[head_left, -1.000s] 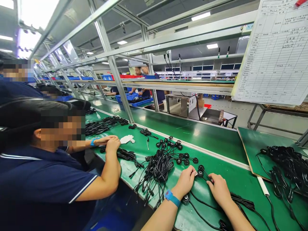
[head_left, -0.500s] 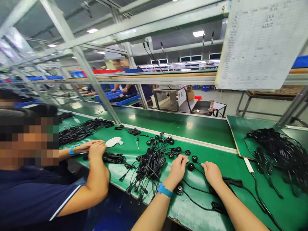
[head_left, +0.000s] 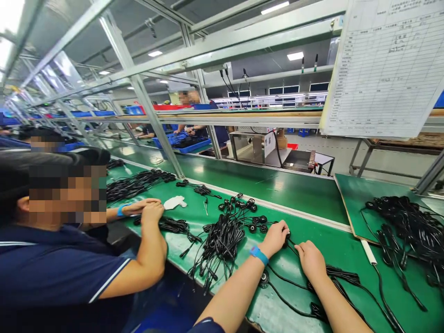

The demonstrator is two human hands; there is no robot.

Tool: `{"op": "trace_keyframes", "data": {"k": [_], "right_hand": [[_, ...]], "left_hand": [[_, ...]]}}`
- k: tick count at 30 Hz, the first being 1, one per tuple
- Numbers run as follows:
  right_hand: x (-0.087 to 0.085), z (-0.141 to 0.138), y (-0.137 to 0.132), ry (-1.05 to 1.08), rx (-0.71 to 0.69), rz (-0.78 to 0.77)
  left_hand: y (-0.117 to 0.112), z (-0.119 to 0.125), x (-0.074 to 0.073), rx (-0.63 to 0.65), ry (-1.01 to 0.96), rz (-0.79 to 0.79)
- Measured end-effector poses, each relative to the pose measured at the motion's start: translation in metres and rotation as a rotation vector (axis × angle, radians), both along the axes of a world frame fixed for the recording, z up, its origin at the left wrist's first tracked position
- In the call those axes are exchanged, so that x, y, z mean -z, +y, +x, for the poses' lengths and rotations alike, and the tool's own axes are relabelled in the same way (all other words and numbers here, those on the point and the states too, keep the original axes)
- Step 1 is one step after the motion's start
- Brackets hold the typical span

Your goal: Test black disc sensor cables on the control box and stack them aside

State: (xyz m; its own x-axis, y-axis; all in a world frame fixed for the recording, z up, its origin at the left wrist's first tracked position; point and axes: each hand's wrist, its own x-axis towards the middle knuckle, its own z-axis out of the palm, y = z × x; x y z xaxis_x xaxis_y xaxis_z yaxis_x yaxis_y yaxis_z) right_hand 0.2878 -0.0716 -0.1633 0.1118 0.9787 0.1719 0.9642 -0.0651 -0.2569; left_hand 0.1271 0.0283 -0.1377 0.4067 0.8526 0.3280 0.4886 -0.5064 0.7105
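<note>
The left arm (head_left: 236,287) is wearing a teal-blue band (head_left: 263,259), its flat strap circling the wrist and carrying a thicker, squarish block (head_left: 255,251) of brighter blue. Near the lower edge of view, a dark navy sleeve (head_left: 207,327) is covering that arm, a thin pale stripe running close to its hem. The left hand (head_left: 275,238) and right hand (head_left: 311,261) are showing bare, and the right forearm (head_left: 335,303) is showing bare too.

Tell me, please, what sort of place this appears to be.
Probably a factory assembly line: a long green workbench holds bundled black cables, a metal frame rises along it, and a printed form hangs at the right.
</note>
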Motion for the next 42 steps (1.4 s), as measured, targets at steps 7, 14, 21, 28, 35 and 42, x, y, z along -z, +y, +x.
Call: {"op": "trace_keyframes", "data": {"k": [7, 14, 21, 28, 35, 42], "right_hand": [[-0.002, -0.002, -0.001, -0.01, -0.015, 0.04], [-0.016, 0.019, -0.048, 0.112, -0.073, 0.254], [-0.019, 0.077, -0.172, 0.255, -0.094, 0.546], [-0.021, 0.096, -0.275, 0.333, 0.222, 0.58], [0.0, 0.097, -0.316, 0.365, 0.398, 0.707], [0.018, 0.09, -0.309, 0.352, 0.374, 0.76]], "left_hand": [[0.001, -0.005, 0.002, 0.018, 0.085, 0.002], [0.007, -0.003, -0.002, 0.047, 0.175, 0.003], [0.01, -0.002, -0.007, 0.027, 0.206, -0.001], [0.009, -0.011, -0.007, 0.061, 0.247, -0.042], [0.018, -0.018, -0.01, 0.076, 0.383, 0.002], [0.017, -0.02, -0.017, 0.088, 0.458, 0.005]]}}
